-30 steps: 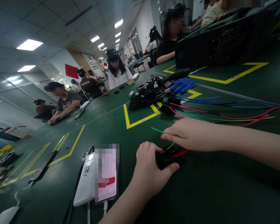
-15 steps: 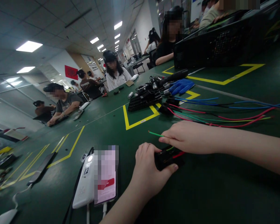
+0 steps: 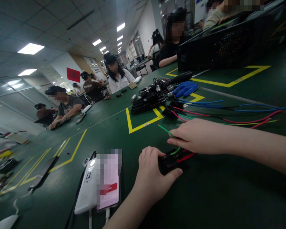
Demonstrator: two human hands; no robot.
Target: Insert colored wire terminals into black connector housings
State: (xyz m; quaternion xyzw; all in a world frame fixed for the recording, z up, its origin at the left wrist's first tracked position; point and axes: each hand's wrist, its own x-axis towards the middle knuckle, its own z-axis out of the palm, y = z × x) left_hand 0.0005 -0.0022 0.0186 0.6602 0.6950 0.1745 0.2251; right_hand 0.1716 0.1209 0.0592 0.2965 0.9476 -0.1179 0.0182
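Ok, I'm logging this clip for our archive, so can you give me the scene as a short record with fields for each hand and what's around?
setting: green table marked with yellow tape lines; other people sit along it
left hand: grips a black connector block on the table
right hand: pinches a green wire that runs down to the block
also at block: red wire
near left hand: phone beside a white power bank
farther back: loose coloured wires, blue glove
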